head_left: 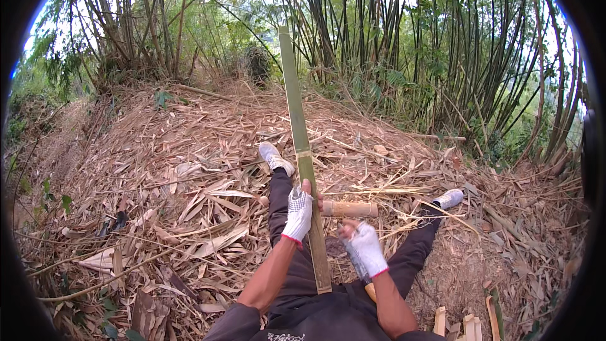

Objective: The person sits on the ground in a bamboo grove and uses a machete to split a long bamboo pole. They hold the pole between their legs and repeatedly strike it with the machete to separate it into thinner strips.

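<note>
A long split bamboo strip (294, 101), green above and browner below, stands nearly upright before me, its lower end at my lap. My left hand (299, 213), in a white fingerless glove with grey dots, is wrapped round it with the thumb along its face. To the right, my right hand (365, 244), in a similar glove, is curled closed and slightly blurred, apart from the strip. Beside its wrist show a dark blade-like piece and a wooden handle (370, 291); whether the fingers grip this tool I cannot tell. Just beyond lies a short bamboo section (350, 209).
My legs stretch apart, ending in a left shoe (276, 157) and a right shoe (449, 199). Dry bamboo leaves (189, 196) cover the ground. Thin pale strips (394, 190) lie near the right leg. Split bamboo pieces (472, 327) stand at lower right. Bamboo clumps (385, 25) rise behind.
</note>
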`<state>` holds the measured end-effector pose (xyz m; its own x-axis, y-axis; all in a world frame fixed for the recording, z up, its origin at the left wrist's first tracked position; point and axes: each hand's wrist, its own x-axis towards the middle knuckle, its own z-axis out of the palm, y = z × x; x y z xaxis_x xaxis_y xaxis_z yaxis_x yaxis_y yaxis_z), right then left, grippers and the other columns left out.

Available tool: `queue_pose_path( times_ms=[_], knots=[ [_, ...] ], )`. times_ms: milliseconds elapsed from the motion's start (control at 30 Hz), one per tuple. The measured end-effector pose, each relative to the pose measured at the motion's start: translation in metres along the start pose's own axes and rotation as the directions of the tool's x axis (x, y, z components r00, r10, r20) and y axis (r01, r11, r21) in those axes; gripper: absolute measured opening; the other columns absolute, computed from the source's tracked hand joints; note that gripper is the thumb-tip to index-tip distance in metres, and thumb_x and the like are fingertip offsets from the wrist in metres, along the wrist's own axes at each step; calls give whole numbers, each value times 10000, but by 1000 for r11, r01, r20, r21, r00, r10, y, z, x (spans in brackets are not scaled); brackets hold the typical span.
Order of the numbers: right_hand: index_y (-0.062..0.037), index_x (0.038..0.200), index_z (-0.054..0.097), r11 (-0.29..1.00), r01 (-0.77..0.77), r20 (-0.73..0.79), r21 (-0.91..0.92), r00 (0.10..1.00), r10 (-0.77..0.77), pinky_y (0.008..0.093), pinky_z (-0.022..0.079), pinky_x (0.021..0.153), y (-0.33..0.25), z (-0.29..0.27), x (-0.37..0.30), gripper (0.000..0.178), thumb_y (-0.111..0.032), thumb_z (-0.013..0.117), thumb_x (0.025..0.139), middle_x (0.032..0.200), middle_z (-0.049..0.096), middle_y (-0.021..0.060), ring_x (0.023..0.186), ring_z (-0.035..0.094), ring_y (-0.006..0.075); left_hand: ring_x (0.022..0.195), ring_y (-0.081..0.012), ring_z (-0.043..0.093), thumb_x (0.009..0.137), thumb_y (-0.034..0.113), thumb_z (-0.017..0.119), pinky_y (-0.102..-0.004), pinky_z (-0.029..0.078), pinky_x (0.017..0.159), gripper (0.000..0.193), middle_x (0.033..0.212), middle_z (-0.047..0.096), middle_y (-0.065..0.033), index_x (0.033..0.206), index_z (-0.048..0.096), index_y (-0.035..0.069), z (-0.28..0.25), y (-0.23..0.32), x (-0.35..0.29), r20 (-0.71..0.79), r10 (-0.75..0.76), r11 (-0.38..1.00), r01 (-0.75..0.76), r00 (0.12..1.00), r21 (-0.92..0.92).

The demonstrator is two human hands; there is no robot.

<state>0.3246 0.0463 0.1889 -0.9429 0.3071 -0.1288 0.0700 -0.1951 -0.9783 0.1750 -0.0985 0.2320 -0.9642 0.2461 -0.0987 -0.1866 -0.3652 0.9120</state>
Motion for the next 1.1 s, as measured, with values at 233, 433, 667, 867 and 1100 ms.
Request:
queue_pose_path(
  times_ms=[233, 433, 667, 867, 1100],
  knots=[
    [43, 1282, 519, 934, -358, 260, -18, 900, 350, 312, 549, 521, 0, 6, -68, 494, -272, 707, 951, 792, 688, 120, 605, 671, 182, 601, -179, 617, 994, 554, 558, -331, 550, 549, 496, 780, 638, -87, 1035, 533, 60, 21, 2, 17, -96, 6, 990, -19, 995, -139],
    [67, 1083, 624, 929, -209, 88, -304, 965, 246, 270, 472, 440, -16, -2, -80, 406, -330, 643, 998, 634, 633, 81, 470, 597, 121, 792, -249, 690, 982, 519, 597, -383, 598, 707, 529, 906, 669, -128, 1104, 568, 5, 11, 10, 7, 29, 14, 980, -8, 999, -198],
    [21, 976, 650, 897, -282, 55, -339, 946, 318, 271, 446, 438, -31, -31, -106, 394, -373, 663, 977, 625, 638, 65, 477, 604, 122, 1023, -286, 683, 993, 298, 643, -407, 578, 883, 413, 1136, 671, -166, 1253, 510, 8, -35, 72, 43, 165, 131, 964, -87, 978, -252],
    [24, 850, 723, 707, 64, 3, -704, 996, -87, 340, 470, 537, -51, -105, -86, 293, -253, 820, 837, 642, 637, 118, 547, 602, 185, 1094, -280, 657, 997, 176, 633, -435, 547, 965, 408, 1243, 654, -180, 1325, 494, -22, -53, 53, 15, 93, 24, 980, -5, 995, -199],
    [-22, 835, 671, 821, -10, -643, -571, 627, -439, 298, 453, 547, -24, -242, -64, 221, -209, 687, 951, 703, 631, 60, 586, 582, 150, 1218, -274, 603, 972, 65, 630, -405, 506, 1029, 453, 1389, 566, -169, 1389, 457, 24, -47, -2, -22, 65, -16, 947, 36, 998, -318]
  ],
)
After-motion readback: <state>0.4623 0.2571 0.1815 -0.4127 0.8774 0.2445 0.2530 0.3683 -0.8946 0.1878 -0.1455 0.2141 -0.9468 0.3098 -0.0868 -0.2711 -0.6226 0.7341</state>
